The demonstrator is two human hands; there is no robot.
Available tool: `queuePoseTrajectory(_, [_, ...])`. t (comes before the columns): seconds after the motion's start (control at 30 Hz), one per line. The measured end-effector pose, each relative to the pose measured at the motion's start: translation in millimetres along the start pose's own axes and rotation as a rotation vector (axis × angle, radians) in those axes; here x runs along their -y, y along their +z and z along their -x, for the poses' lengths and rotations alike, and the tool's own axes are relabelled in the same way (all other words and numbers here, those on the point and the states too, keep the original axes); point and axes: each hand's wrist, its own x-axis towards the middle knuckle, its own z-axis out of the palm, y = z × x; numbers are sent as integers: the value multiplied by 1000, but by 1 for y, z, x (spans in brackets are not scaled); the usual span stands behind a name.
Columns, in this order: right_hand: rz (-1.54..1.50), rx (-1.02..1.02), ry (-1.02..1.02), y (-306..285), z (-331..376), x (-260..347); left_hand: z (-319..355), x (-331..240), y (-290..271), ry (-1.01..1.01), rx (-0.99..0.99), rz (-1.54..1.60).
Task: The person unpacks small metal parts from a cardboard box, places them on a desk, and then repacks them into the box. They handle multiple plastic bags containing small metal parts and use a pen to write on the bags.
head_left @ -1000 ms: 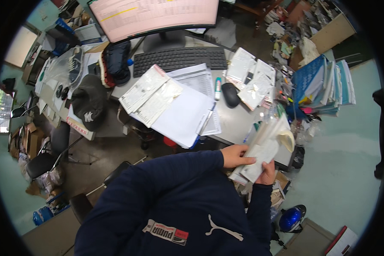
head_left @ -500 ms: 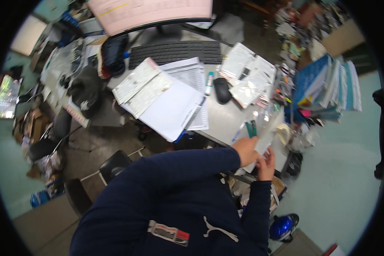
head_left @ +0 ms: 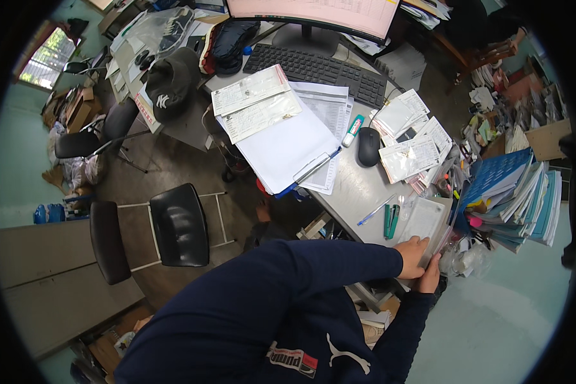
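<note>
At the right end of the grey desk, my left hand (head_left: 413, 257) reaches across with its fingers curled on the near edge of a stack of paper slips (head_left: 424, 221). Close beside it, my right hand (head_left: 430, 276) grips the same stack from the right edge, fingers closed and partly hidden. The slips look flat against the desk top. A green stapler (head_left: 392, 221) stands just left of the stack, and a blue pen (head_left: 374, 212) lies left of the stapler.
A black mouse (head_left: 368, 147), a glue stick (head_left: 352, 131) and bundles of filled-in forms (head_left: 409, 159) lie farther back. A clipboard with white paper (head_left: 288, 144) overhangs the front edge. Upright folders (head_left: 515, 198) crowd the right side. A black chair (head_left: 179, 224) stands left.
The view has swung so the desk shows lower and farther right. The slips, tilted up between my hands before, now lie flatter, and my left hand has its fingers over their near edge.
</note>
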Motion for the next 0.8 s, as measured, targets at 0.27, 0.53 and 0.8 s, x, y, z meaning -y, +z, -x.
queuePoseTrajectory(0.27, [803,-127,-295,8,5,7,-6,38,18,200,-143,47])
queuePoseTrajectory(0.53, [819,-311,-309,26,17,19,4,48,-38,287,-309,-198])
queuePoseTrajectory(0.8, [810,-508,-399,26,58,21,-58,43,-142,-130,-412,-992])
